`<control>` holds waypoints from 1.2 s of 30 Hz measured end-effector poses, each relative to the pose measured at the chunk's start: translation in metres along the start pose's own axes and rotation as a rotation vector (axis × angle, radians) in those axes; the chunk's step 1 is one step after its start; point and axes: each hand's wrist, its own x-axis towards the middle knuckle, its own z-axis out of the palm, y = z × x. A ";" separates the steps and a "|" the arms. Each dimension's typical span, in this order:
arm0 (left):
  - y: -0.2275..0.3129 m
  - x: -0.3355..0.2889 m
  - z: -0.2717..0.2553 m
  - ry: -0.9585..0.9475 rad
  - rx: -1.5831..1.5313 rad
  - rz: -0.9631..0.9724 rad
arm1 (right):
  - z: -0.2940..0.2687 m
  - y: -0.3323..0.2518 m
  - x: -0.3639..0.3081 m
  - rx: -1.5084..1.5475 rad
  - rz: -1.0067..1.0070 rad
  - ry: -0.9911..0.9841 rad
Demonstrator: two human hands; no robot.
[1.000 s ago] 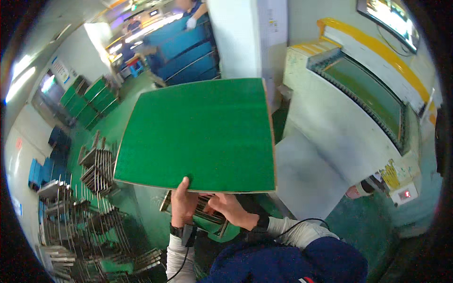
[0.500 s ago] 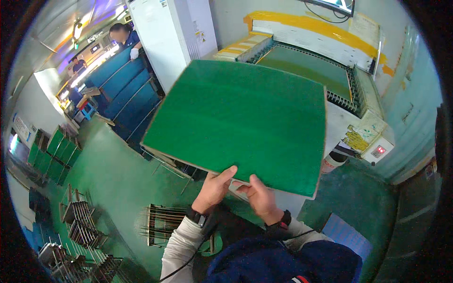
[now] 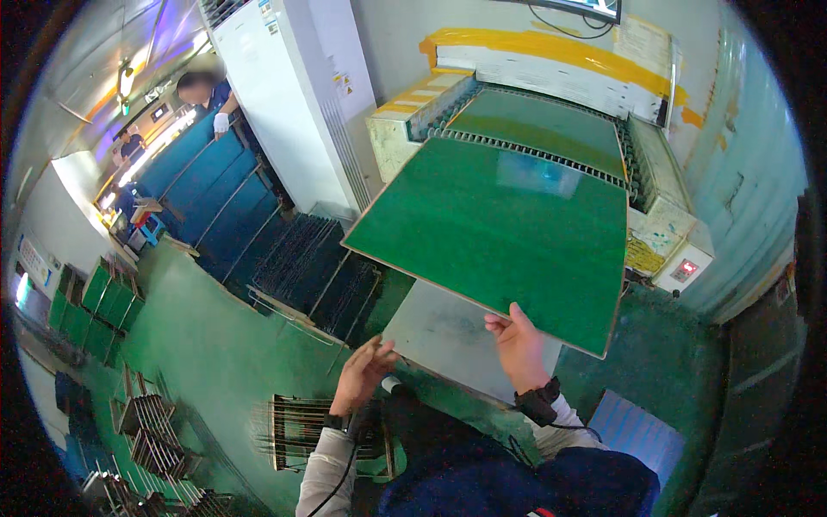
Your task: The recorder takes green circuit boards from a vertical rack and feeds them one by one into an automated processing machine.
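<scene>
A large green board (image 3: 508, 233) with a thin brown edge leans toward the roller machine (image 3: 659, 164), its far edge at the rollers. At its near edge, my right hand (image 3: 521, 351) pinches the rim with the thumb on the upper side; part of the fingers is hidden. My left hand (image 3: 362, 376) is off the board, lower and to the left. Its fingers are slightly bent and apart, with nothing in them. Below the board lies a pale grey flat surface (image 3: 439, 336), partly covered by it.
Another green panel (image 3: 534, 121) lies on the rollers inside the machine. A white cabinet (image 3: 276, 103) stands left of it. Dark blue racks (image 3: 215, 189) are at the left, with a gloved co-worker (image 3: 207, 95) behind. Metal racks (image 3: 155, 422) stand on the green floor (image 3: 207, 327).
The green board has moved away from me and to the right, its far edge reaching the rollers. My left hand has let go of it; my right hand has shifted right along the near edge.
</scene>
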 end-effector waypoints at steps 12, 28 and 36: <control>-0.145 -0.229 -0.241 0.640 0.679 -0.188 | 0.011 -0.006 0.020 0.018 -0.154 0.143; -0.200 -0.341 -0.248 0.912 1.222 -0.523 | 0.011 -0.017 0.047 0.043 -0.223 0.136; -0.245 -0.351 -0.307 1.049 0.101 -0.210 | 0.011 -0.021 0.052 0.065 -0.212 0.151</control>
